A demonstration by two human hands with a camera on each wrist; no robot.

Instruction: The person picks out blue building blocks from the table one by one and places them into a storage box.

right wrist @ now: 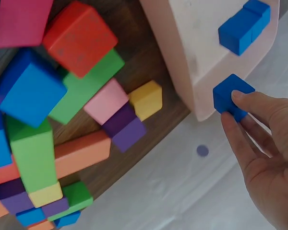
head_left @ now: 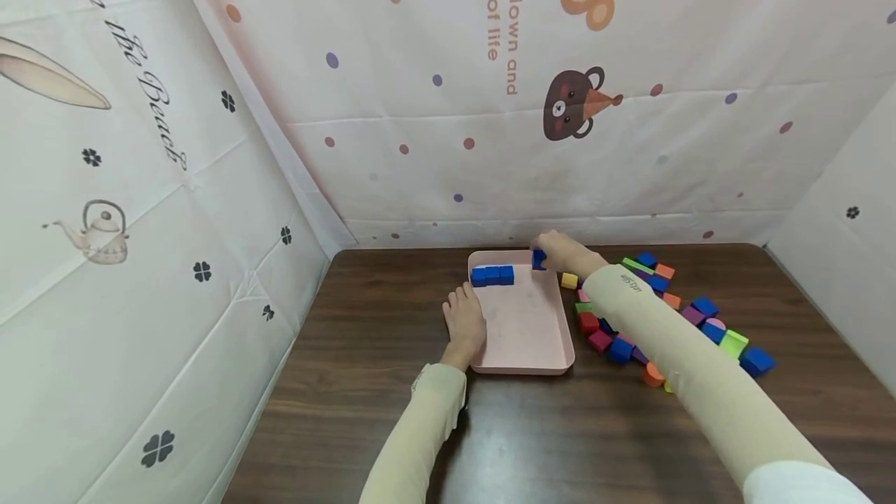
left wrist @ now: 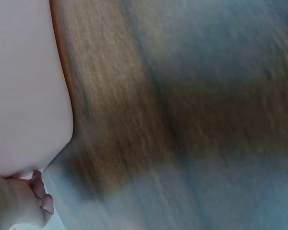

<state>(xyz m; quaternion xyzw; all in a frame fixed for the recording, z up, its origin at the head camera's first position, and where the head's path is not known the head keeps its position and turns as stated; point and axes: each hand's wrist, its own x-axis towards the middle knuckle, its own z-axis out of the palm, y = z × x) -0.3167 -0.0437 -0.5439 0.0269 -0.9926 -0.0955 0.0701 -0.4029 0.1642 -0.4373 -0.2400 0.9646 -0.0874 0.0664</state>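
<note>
A pale pink tray lies on the table, with a row of blue blocks along its far left end. My right hand pinches a blue block between thumb and fingers at the tray's far right corner. Whether that block touches the tray floor I cannot tell. My left hand rests against the tray's left rim with its fingers extended. The left wrist view shows mostly bare table and the tray's outer side, with some fingers at the lower left.
Right of the tray, many loose coloured blocks are piled, among them a red block, a yellow block and a green block. A printed white cloth hangs behind the dark wooden table.
</note>
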